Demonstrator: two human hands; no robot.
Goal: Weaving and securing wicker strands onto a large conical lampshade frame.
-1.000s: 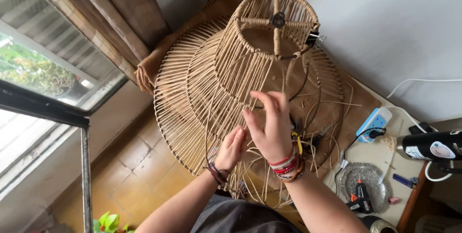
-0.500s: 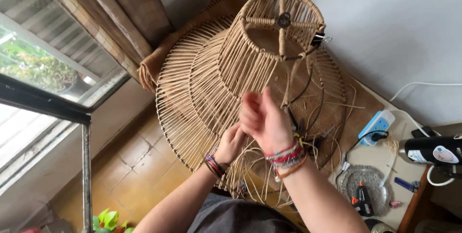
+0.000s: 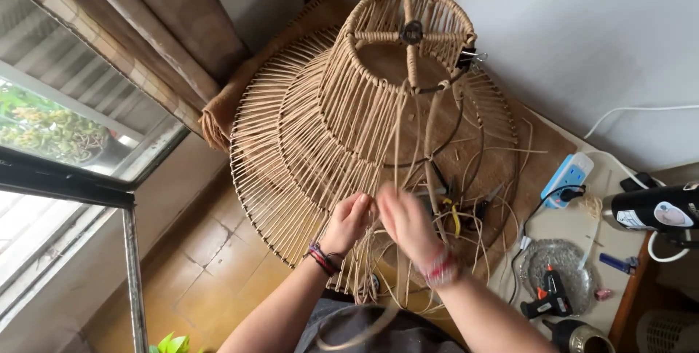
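While my left hand (image 3: 348,223) pinches loose cane strands (image 3: 408,178) and my blurred right hand (image 3: 408,225) grips them too, lampshade frame (image 3: 364,120) sits at 12 o'clock — left side woven, right side bare — glue gun (image 3: 546,296) at 4.

Home craft corner (window (image 3: 65,127), glue gun (image 3: 547,296))

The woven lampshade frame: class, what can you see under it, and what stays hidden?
Under the woven lampshade frame shows a brown mat, with yellow-handled pliers and loose strands below its open side. The mat's middle is covered by the weave, and the hands hide the lower rim.
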